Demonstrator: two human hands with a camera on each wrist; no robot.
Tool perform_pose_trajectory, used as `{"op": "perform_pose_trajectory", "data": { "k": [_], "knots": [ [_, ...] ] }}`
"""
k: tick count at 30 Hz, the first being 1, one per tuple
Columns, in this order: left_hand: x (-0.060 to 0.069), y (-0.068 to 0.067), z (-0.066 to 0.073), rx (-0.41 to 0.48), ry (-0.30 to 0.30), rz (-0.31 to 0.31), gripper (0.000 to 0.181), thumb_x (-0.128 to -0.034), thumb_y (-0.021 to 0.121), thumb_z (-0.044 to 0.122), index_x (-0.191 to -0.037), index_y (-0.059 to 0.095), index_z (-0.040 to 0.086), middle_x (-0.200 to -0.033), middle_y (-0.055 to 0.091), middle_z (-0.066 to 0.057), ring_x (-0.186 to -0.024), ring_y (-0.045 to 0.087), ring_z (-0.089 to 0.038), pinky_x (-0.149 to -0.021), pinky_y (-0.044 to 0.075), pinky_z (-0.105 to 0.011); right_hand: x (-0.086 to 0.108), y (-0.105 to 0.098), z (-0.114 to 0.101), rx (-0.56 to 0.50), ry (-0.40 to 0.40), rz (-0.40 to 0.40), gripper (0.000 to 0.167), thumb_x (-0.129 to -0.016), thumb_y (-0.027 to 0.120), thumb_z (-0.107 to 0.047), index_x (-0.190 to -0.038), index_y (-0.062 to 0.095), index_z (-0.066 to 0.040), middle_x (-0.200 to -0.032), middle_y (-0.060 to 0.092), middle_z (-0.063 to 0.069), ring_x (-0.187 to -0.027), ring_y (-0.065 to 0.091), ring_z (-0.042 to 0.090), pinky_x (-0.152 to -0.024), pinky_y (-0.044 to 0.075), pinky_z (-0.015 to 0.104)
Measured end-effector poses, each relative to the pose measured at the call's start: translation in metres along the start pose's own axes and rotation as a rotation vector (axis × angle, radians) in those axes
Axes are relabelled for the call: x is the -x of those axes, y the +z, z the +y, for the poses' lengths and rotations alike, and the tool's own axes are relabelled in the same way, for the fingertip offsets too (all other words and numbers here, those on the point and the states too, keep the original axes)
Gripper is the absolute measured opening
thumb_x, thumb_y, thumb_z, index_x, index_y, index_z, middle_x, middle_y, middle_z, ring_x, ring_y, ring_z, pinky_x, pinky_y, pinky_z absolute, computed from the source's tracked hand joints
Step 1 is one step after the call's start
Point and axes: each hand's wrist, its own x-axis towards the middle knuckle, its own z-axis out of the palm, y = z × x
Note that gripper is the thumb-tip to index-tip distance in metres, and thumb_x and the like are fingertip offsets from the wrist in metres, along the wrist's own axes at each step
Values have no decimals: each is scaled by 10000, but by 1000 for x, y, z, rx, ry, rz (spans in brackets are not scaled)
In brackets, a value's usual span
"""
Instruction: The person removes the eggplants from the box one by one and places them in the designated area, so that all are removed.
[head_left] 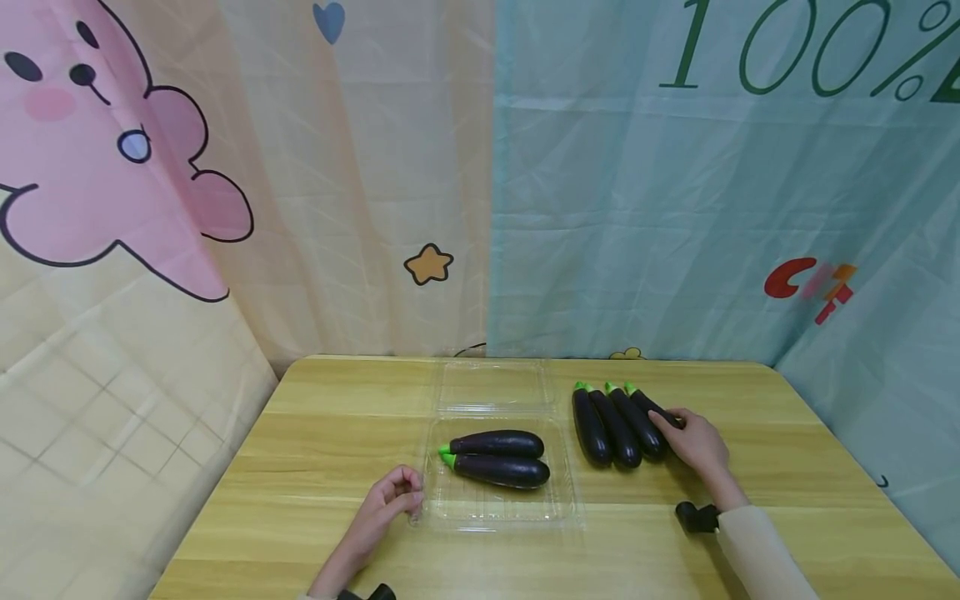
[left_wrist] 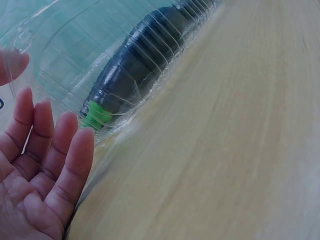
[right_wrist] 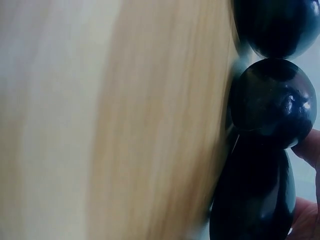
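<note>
A clear plastic container (head_left: 495, 510) lies with its lid folded back, holding two dark eggplants (head_left: 501, 471) side by side, green stems to the left. My left hand (head_left: 378, 510) is at its front left corner; in the left wrist view, the thumb lies over the rim and the fingers of the left hand (left_wrist: 45, 165) are outside the container wall (left_wrist: 55, 65). On the right, several eggplants (head_left: 617, 429) lie in a row, stems away from me. My right hand (head_left: 697, 442) grips the rightmost eggplant (head_left: 648, 404); the right wrist view shows fingertips (right_wrist: 310, 147) behind the dark eggplants (right_wrist: 272, 102).
The wooden table (head_left: 300, 467) has its far edge against a printed curtain (head_left: 637, 208). The container's open lid (head_left: 491, 385) lies flat toward that edge. Black wrist straps (head_left: 697, 517) show on both arms.
</note>
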Motion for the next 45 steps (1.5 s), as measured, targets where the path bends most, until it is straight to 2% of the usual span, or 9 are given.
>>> {"op": "perform_pose_trajectory", "data": {
  "k": [14, 45],
  "knots": [
    [2, -1, -3, -5, -16, -1, 247, -909, 531, 17, -1014, 419, -176, -879, 506, -53, -752, 514, -102, -694, 467, -240, 2, 0, 0, 35, 42, -36, 852, -910, 419, -626, -1236, 507, 156, -1201, 510, 360, -997, 542, 469, -764, 455, 512],
    [0, -1, -2, -5, -4, 1, 238, -908, 534, 16, -1003, 421, -170, -878, 507, -48, -747, 512, -98, -681, 460, -229, 1, -1, 2, 61, 27, -6, 840, -923, 419, -592, -1241, 475, 184, -1182, 500, 385, -991, 530, 497, -767, 450, 531]
  ]
}}
